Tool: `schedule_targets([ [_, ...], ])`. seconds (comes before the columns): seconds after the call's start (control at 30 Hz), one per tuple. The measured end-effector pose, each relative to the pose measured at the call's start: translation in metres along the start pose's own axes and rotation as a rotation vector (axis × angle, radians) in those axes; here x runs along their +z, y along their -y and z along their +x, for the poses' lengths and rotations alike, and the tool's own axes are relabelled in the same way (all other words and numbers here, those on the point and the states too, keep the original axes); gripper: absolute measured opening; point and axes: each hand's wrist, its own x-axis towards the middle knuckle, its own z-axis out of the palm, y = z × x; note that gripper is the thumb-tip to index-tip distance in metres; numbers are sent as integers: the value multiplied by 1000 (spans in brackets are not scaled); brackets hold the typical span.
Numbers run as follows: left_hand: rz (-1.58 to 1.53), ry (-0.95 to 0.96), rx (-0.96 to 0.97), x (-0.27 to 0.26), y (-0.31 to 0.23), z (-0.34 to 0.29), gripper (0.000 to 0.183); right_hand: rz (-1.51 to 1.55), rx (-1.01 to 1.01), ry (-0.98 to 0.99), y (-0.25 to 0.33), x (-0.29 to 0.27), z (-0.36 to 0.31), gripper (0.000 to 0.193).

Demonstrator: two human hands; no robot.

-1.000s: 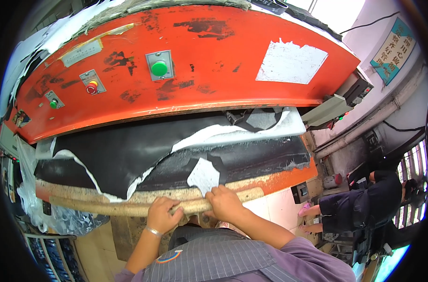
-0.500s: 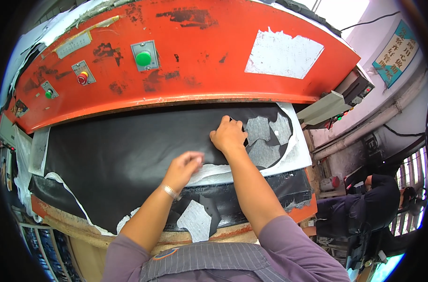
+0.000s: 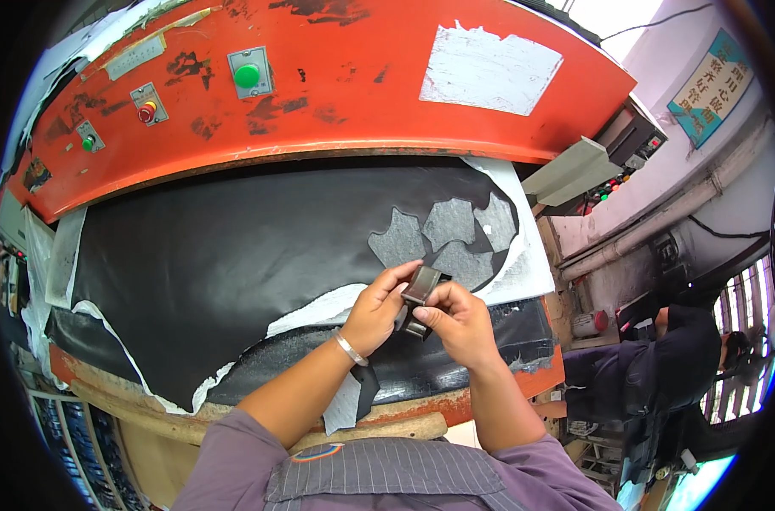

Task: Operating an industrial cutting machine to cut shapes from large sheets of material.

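Both of your hands meet over the near right part of the bench (image 3: 455,396), holding one small dark metal cutting die (image 3: 420,289) between them. Your left hand (image 3: 377,308) pinches its left side with closed fingers, a metal bangle (image 3: 351,348) at the wrist; your right hand (image 3: 457,319) grips the right side, thumb on top. Beneath lies a black leather sheet (image 3: 234,264), with four cut-out holes (image 3: 448,234) just beyond the die toward the far right corner. Above hangs the orange press head (image 3: 345,94) with its green button (image 3: 247,75).
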Motion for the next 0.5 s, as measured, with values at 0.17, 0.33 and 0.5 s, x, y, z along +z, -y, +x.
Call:
schedule_targets([
  [0.17,98,-12,156,5,-2,-19,41,110,-91,12,4,10,-13,11],
  [0.33,-9,-55,116,12,-8,-31,39,159,-168,-12,2,10,-15,9],
  [0.5,-25,-429,-117,-9,19,-53,16,161,-91,-80,27,-8,10,11],
])
